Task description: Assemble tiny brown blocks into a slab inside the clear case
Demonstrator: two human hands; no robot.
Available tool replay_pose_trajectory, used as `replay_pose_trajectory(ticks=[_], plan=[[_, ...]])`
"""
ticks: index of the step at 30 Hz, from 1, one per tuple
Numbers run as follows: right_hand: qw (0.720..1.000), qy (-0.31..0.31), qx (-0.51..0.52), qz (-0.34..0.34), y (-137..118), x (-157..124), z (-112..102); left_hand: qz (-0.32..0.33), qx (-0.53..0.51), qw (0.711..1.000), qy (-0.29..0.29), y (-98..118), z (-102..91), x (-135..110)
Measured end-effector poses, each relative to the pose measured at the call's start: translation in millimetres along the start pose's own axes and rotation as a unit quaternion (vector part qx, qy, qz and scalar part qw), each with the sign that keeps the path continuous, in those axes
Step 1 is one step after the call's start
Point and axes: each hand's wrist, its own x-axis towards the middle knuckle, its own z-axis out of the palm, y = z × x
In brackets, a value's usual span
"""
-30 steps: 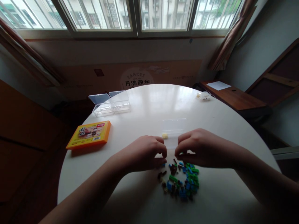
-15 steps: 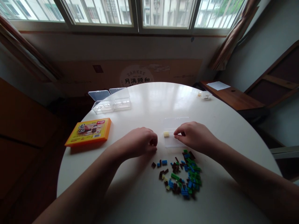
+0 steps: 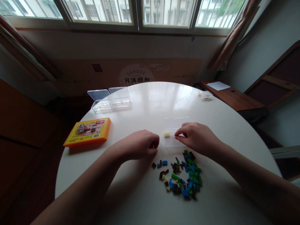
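The left hand (image 3: 140, 145) rests knuckles-up on the surface (image 3: 145, 106), just left of and beyond the brick pile (image 3: 185, 176). Its fingers are curled under into a loose fist, and its bare forearm runs back toward the lower left. The right hand (image 3: 198, 137) lies just beyond the pile, palm down, thumb and fingertips (image 3: 179, 133) pinched together and pointing left, its forearm stretching back to the lower right past the pile's right side. Whether either hand holds anything cannot be seen.
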Motion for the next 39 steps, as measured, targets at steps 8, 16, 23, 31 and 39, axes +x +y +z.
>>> replay_pose_trajectory(ticks=[8,16,23,31,39], plan=[[1.0,-0.01,-0.004,0.009,-1,1,3,-0.006,0.002,1.0,0.007,2,-0.3,0],[1.0,0.011,0.002,-0.001,2,2,9,-0.01,-0.011,1.0,0.013,0,1.4,2],[1.0,0.027,-0.005,-0.005,0,6,14,-0.009,-0.005,1.0,0.009,-1,3.0,2],[0.999,0.03,-0.017,-0.002,-2,7,14,-0.006,-0.016,1.0,0.004,-3,-1.1,-1],[0.999,0.038,-0.015,-0.014,-2,8,17,-0.008,-0.014,1.0,0.007,-6,-0.7,0]])
